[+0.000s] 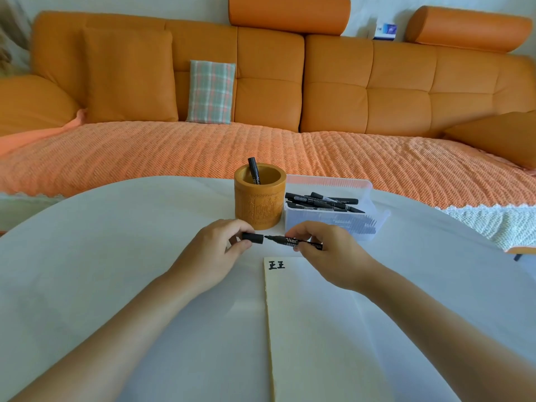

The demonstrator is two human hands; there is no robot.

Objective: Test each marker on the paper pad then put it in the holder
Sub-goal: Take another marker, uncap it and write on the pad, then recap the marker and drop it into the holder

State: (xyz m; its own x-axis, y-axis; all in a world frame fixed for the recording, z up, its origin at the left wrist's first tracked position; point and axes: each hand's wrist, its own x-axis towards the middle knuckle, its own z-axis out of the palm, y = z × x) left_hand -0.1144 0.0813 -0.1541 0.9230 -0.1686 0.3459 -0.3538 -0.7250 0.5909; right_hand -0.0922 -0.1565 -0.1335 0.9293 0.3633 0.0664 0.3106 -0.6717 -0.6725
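Observation:
My right hand point(330, 253) grips a black marker point(293, 241) held level above the top of the paper pad point(319, 329), tip pointing left. My left hand point(220, 248) pinches its black cap point(253, 237), which sits just off the tip. Two black written marks point(276, 265) show at the pad's top left corner. The round wooden holder point(259, 201) stands behind my hands with one black marker point(254, 170) leaning inside it.
A clear plastic box point(333, 210) with several black markers sits right of the holder. All this rests on a white round table point(116, 242). An orange sofa point(261, 91) with a woven throw runs behind the table.

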